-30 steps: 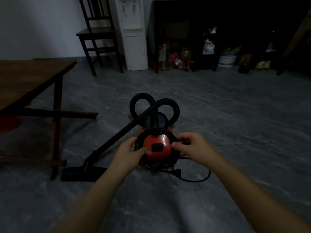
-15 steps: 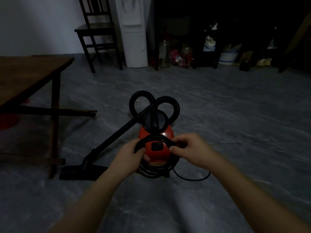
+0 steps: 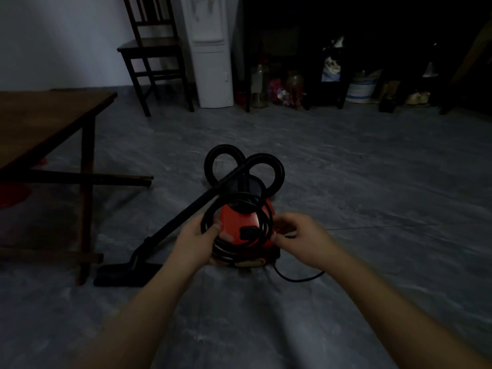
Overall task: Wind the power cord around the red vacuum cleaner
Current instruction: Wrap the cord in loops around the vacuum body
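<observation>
The left hand (image 3: 198,241) is curled round the gathered turns of the power cord (image 3: 239,194), thumb on top, clamping them against the nine o'clock flank of the red vacuum cleaner (image 3: 234,222). The right hand (image 3: 300,235) sits at the three o'clock flank with fingers bent and thumb tip brought to the forefinger. It looks to be pinching the cord's running end, but blur hides the contact, so I cannot tell whether it grips anything.

The vacuum stands on the floor (image 3: 346,209) directly at twelve o'clock from both hands, between them and touching the left. Several turns already ring its body, the loop tilted, high at the far side and low at the near. A loose tail leaves the near base at about five o'clock, curves across the floor and passes under the right forearm.

My judgement is that the winding is nearly done. The remaining slack lies on the right hand's side, so that hand is the nearer one to carry it round while the left pins the coil.

Beyond the body, the hose (image 3: 225,148) makes two loops at twelve o'clock. The wand (image 3: 191,207) slants to the floor nozzle (image 3: 125,274) at eight o'clock. A wooden table (image 3: 40,115) stands at ten.
</observation>
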A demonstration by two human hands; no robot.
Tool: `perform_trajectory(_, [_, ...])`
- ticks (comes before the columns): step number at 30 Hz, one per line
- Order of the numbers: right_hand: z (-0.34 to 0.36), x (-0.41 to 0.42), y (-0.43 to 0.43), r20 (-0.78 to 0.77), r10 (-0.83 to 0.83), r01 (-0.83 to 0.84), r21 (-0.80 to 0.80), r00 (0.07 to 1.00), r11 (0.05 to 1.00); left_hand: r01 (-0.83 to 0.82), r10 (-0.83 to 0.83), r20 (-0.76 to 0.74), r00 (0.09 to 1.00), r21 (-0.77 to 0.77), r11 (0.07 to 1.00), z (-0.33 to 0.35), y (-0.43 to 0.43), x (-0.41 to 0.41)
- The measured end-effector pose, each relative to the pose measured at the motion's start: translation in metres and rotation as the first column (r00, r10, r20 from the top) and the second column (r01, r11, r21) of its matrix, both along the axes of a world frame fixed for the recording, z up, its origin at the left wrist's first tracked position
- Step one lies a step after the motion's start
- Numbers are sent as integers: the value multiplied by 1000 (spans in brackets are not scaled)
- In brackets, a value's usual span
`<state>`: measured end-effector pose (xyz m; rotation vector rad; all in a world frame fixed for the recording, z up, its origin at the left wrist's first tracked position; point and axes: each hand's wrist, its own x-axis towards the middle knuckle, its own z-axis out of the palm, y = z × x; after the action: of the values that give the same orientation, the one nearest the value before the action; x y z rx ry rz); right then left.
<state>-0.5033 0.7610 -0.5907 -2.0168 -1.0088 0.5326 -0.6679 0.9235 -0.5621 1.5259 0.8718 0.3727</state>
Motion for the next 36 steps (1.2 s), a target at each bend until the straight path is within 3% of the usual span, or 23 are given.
perform_trajectory(9, [-9,3,-1,7,20,-20,-73,1000,997,-43,45,24,999,-96,994,0,3,-2])
perform_trajectory(16, [-7,-3,3,-67,20,-19,15,998,1000,-20,22,21,1000,-107,994,-4,-1,3])
perform_trajectory(22, [0,-5,5,-277,-13,46,110,961,993,-97,101,22,995,-148,984,-7,-1,4])
perform_trajectory(26, [8,-9,7,-407,-18,92,163,913,982,-60,61,19,998,-16,998,-12,-2,3])
perform_trajectory(29, [4,-13,6,-353,18,53,190,936,980,3,-5,26,1000,54,999,-12,-9,3])
perform_trajectory(36, [8,-12,4,-239,-42,82,161,970,984,92,-91,-18,996,10,996,-3,-15,1])
